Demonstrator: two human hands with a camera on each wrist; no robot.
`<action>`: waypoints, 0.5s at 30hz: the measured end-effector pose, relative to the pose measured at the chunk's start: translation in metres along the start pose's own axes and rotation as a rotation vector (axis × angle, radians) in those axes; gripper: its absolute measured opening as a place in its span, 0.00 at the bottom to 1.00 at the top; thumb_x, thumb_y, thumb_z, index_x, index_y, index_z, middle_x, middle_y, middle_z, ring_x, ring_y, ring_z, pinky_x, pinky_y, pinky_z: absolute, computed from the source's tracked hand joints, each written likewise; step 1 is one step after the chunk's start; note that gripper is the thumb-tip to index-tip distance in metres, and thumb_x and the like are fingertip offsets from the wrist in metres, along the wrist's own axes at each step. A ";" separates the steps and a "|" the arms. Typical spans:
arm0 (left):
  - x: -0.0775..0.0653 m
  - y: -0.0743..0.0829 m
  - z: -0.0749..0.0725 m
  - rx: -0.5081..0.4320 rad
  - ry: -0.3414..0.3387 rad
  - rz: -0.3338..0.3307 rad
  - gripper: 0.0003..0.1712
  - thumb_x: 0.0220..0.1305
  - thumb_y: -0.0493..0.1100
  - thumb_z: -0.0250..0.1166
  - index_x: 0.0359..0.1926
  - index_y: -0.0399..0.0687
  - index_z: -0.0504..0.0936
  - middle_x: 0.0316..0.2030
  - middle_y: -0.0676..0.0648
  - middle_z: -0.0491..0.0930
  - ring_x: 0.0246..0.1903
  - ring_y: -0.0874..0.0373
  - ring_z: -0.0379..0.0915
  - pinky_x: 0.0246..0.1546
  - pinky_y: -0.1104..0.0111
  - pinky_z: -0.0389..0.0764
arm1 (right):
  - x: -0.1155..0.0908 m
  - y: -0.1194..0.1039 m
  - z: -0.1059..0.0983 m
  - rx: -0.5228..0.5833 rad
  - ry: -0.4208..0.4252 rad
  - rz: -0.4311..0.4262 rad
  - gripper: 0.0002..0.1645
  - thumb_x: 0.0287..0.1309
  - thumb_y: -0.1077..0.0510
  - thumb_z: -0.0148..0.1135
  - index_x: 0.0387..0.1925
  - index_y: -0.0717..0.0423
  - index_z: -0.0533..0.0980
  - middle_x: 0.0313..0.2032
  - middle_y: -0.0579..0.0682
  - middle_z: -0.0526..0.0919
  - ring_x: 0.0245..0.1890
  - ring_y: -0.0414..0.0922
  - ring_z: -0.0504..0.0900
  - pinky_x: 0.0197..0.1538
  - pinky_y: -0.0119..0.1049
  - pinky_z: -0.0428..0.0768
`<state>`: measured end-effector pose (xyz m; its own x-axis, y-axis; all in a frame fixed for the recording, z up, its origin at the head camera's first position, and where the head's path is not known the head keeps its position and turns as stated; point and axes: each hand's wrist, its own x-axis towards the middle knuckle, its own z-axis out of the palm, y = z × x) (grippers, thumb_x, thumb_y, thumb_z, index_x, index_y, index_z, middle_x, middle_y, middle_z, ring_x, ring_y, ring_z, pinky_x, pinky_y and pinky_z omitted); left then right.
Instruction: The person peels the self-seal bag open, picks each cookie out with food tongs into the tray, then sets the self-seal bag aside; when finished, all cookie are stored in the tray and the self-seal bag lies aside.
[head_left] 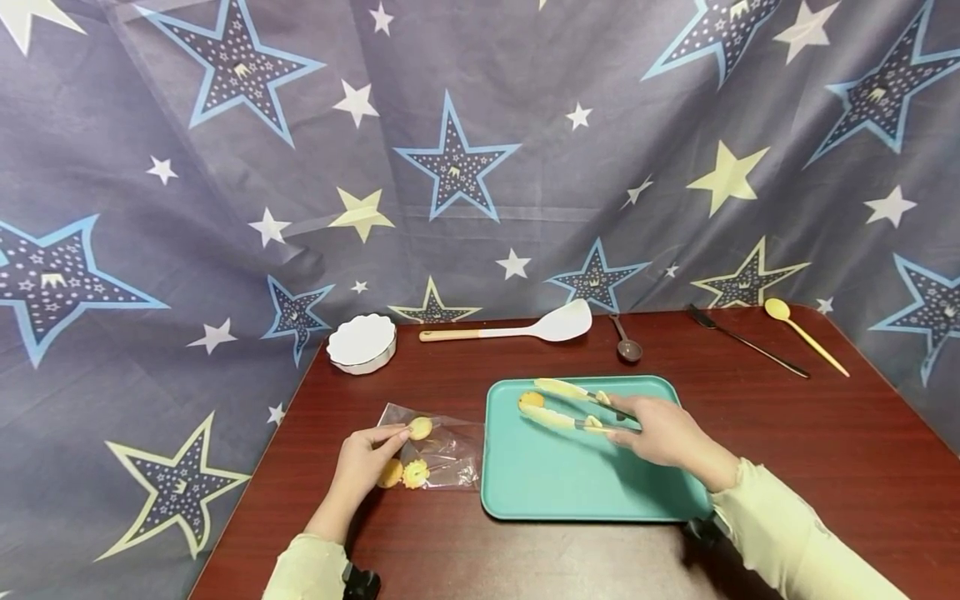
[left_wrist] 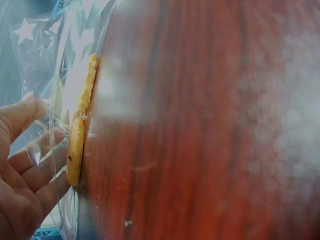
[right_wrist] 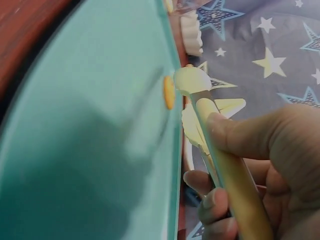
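My left hand (head_left: 367, 454) pinches at the upper left of a clear plastic bag (head_left: 461, 454), its thumb and forefinger right beside a round yellow cookie (head_left: 421, 428). Two more cookies, one round (head_left: 390, 474) and one scalloped (head_left: 416, 473), lie at the bag's lower left. In the left wrist view the film rises around the fingers (left_wrist: 50, 187). My right hand (head_left: 663, 429) grips tongs (head_left: 581, 404) with pale yellow tips over a teal tray (head_left: 570, 496). The tips stand apart, and a cookie (head_left: 530, 400) on the tray shows between them; the right wrist view shows the tips above it.
Along the table's back edge lie a white fluted dish (head_left: 362, 343), a white spatula (head_left: 558, 323) with a wooden handle, and a brown measuring spoon (head_left: 628, 350). A dark long-handled utensil (head_left: 750, 343) and yellow spoon (head_left: 806, 333) lie at back right. A star-patterned curtain (head_left: 480, 250) hangs behind.
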<state>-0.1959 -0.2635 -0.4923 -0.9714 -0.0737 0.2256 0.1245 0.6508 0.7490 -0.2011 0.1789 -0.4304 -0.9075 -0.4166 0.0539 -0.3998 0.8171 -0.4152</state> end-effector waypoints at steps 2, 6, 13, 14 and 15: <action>0.000 0.000 0.000 0.002 0.001 0.000 0.09 0.58 0.43 0.72 0.39 0.45 0.90 0.40 0.47 0.87 0.49 0.50 0.81 0.56 0.55 0.75 | -0.001 -0.002 -0.002 0.015 0.015 -0.030 0.34 0.60 0.49 0.67 0.63 0.62 0.72 0.57 0.61 0.78 0.56 0.61 0.76 0.53 0.58 0.75; 0.000 0.002 0.000 0.008 -0.004 0.010 0.09 0.58 0.43 0.72 0.39 0.44 0.90 0.40 0.46 0.87 0.50 0.49 0.80 0.56 0.55 0.75 | -0.005 -0.014 -0.004 0.038 0.045 -0.121 0.33 0.59 0.51 0.68 0.61 0.64 0.73 0.55 0.60 0.80 0.54 0.58 0.78 0.52 0.55 0.77; 0.000 0.003 0.000 0.005 -0.014 0.008 0.10 0.58 0.43 0.72 0.40 0.43 0.90 0.40 0.46 0.87 0.50 0.48 0.80 0.56 0.55 0.75 | -0.010 -0.042 -0.002 0.020 0.057 -0.217 0.30 0.56 0.50 0.70 0.59 0.55 0.77 0.50 0.52 0.84 0.48 0.52 0.83 0.45 0.49 0.80; 0.000 0.003 0.000 0.004 -0.015 0.006 0.10 0.59 0.42 0.72 0.40 0.43 0.90 0.40 0.46 0.87 0.50 0.49 0.80 0.56 0.55 0.75 | -0.010 -0.045 -0.001 0.013 0.054 -0.224 0.29 0.56 0.50 0.70 0.59 0.53 0.78 0.50 0.51 0.84 0.48 0.51 0.83 0.45 0.49 0.80; -0.001 0.003 0.000 0.002 -0.015 0.003 0.10 0.58 0.42 0.72 0.40 0.43 0.90 0.40 0.46 0.87 0.50 0.49 0.80 0.56 0.55 0.75 | -0.009 -0.048 0.001 0.007 0.051 -0.228 0.28 0.56 0.50 0.70 0.59 0.52 0.78 0.49 0.50 0.85 0.48 0.51 0.83 0.44 0.49 0.81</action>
<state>-0.1949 -0.2618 -0.4897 -0.9739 -0.0602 0.2187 0.1274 0.6525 0.7470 -0.1734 0.1432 -0.4115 -0.7992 -0.5693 0.1929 -0.5945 0.7012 -0.3935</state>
